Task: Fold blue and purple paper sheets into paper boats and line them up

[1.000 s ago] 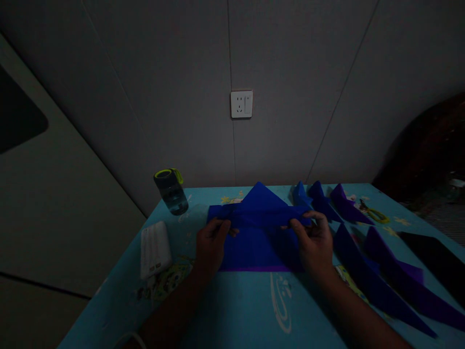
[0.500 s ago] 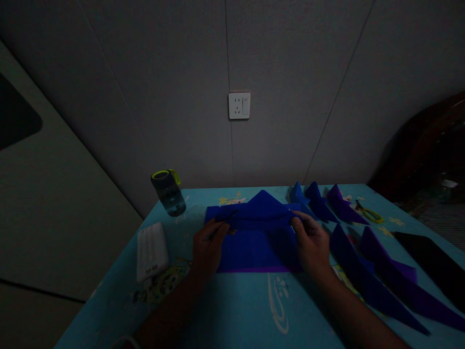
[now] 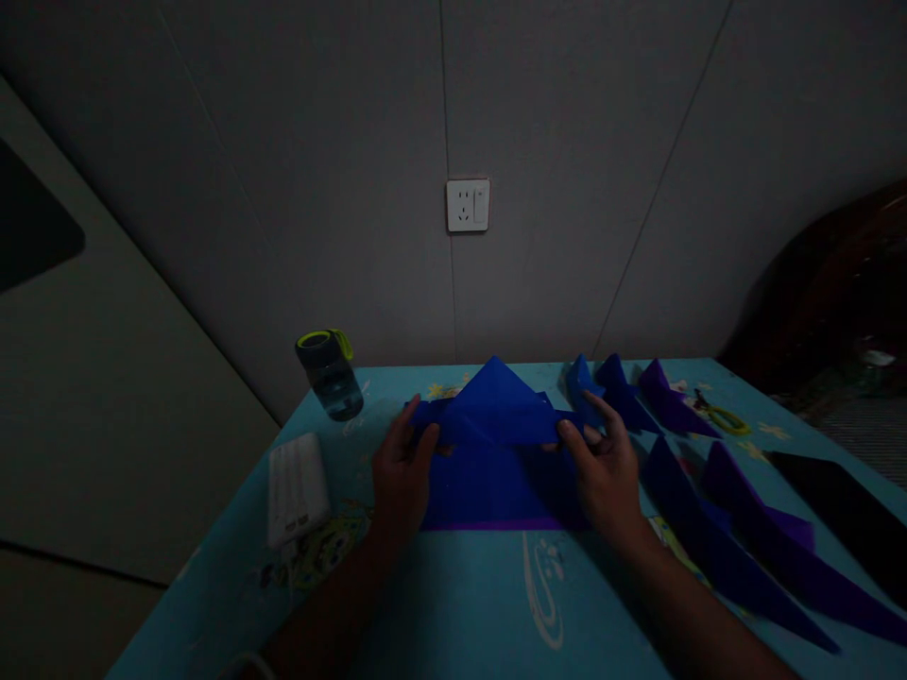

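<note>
A blue paper sheet [image 3: 496, 472] lies on the light-blue table [image 3: 453, 604], its far part folded into a raised triangular flap. My left hand [image 3: 401, 472] pinches the left end of that flap between thumb and fingers. At the flap's right end my right hand [image 3: 602, 467] grips it the same way. The near half of the sheet lies flat, with a purple strip along its front edge.
Several folded blue and purple paper shapes [image 3: 715, 524] lie to the right. A water bottle [image 3: 330, 375] stands at the back left, a white power bank [image 3: 296, 488] in front of it. Yellow-handled scissors [image 3: 723, 414] and a dark flat slab [image 3: 843, 515] sit far right. The wall with a socket [image 3: 468, 205] stands just behind.
The triangular flap has been lifted and folded toward me; its peak stands higher than half a second ago. Both hands shifted slightly inward along the fold.
</note>
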A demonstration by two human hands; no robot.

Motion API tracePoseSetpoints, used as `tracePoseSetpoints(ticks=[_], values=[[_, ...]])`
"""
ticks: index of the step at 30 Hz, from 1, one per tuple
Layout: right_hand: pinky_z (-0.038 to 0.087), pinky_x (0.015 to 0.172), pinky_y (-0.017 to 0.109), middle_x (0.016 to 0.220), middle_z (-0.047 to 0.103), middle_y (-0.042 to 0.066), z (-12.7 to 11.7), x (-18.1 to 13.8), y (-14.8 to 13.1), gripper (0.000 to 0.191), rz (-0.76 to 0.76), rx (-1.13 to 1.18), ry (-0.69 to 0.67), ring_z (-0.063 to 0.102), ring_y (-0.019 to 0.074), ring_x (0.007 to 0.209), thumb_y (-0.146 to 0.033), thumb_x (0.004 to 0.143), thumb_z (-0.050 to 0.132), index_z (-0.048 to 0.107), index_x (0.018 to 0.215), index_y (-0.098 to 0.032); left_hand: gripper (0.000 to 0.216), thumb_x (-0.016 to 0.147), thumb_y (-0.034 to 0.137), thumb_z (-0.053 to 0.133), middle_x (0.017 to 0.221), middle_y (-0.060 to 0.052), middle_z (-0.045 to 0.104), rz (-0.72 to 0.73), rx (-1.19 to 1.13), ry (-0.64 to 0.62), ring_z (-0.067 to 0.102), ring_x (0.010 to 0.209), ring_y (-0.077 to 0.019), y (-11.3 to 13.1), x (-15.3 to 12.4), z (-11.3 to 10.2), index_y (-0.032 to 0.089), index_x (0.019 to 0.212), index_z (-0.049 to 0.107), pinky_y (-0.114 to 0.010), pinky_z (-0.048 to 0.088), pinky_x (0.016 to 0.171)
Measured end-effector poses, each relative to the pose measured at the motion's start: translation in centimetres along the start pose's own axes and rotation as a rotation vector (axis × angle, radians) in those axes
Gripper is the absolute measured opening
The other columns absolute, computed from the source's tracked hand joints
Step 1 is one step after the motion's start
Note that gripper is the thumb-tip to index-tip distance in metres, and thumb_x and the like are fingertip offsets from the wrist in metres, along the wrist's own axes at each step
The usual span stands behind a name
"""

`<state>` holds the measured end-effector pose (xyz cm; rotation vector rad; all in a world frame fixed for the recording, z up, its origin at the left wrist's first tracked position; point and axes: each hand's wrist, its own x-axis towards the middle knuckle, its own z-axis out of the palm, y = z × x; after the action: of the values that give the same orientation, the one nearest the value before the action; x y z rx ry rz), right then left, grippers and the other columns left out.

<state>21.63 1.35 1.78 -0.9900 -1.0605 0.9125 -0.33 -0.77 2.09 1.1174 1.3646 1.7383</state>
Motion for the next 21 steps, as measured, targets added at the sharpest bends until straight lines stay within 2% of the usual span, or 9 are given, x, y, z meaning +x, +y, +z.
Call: tracePoseSetpoints(ticks=[2,4,6,8,12,15,21], values=[[0.053,0.055,0.028,0.068,0.071,-0.001,0.0,0.0,0.2,0.036,0.009,0.011,0.005,0.067,0.0169,0.054,-0.042,0.076,0.076,0.061,0.103,-0.023,0.058,0.079,0.035,0.072,0.067,0.005,0.07,-0.006,-0.033,0.015,0.07,0.057,-0.0153,0.1,0.1,0.0,0.021,0.13,0.049,-0.025,0.055,0.06],[0.054,0.056,0.029,0.073,0.072,0.002,0.0,0.0,0.5,0.027,-0.009,0.001,0.016,0.068,0.0166,0.055,-0.042,0.074,0.078,0.063,0.085,-0.021,0.041,0.078,0.033,0.073,0.067,0.004,0.071,-0.006,-0.047,0.021,0.07,0.055,-0.0148,0.2,0.2,0.0,0.019,0.113,0.055,-0.025,0.055,0.059],[0.054,0.056,0.029,0.075,0.073,0.003,-0.1,0.0,0.7,0.025,-0.038,-0.032,0.024,0.068,0.0172,0.057,-0.041,0.073,0.078,0.066,0.081,-0.021,0.023,0.078,0.032,0.073,0.063,0.002,0.07,0.017,-0.033,0.021,0.07,0.056,-0.0153,0.1,0.3,0.0,0.018,0.088,0.058,-0.025,0.054,0.059],[0.055,0.059,0.031,0.077,0.074,0.003,-0.2,-0.1,0.8,0.022,-0.069,-0.077,0.016,0.069,0.0186,0.061,-0.041,0.075,0.077,0.069,0.083,-0.022,0.019,0.078,0.031,0.072,0.061,0.002,0.069,0.056,0.0,0.026,0.07,0.057,-0.0158,0.0,0.3,0.1,0.018,0.077,0.057,-0.025,0.054,0.059],[0.056,0.068,0.035,0.081,0.076,0.004,-0.4,0.0,1.0,0.022,-0.114,-0.156,-0.048,0.071,0.0206,0.069,-0.039,0.081,0.07,0.074,0.096,-0.024,0.015,0.08,0.031,0.071,0.063,0.002,0.069,0.118,0.07,0.04,0.07,0.058,-0.0159,-0.6,0.1,0.1,0.018,0.08,0.063,-0.026,0.056,0.061],[0.055,0.079,0.038,0.087,0.076,0.004,-0.4,0.0,1.0,0.027,-0.16,-0.214,-0.102,0.071,0.0208,0.08,-0.037,0.086,0.065,0.073,0.109,-0.025,0.015,0.082,0.032,0.069,0.067,0.001,0.071,0.141,0.095,0.026,0.071,0.062,-0.0167,-1.0,0.1,-0.2,0.018,0.089,0.068,-0.028,0.057,0.066],[0.05,0.096,0.041,0.116,0.071,0.007,-0.3,-0.4,0.6,0.039,-0.215,-0.249,-0.213,0.064,0.0228,0.108,-0.034,0.086,0.066,0.066,0.125,-0.027,0.023,0.084,0.033,0.067,0.075,-0.002,0.075,0.138,0.164,0.043,0.072,0.068,-0.0185,-0.9,0.5,-0.7,0.019,0.102,0.073,-0.031,0.057,0.074]])
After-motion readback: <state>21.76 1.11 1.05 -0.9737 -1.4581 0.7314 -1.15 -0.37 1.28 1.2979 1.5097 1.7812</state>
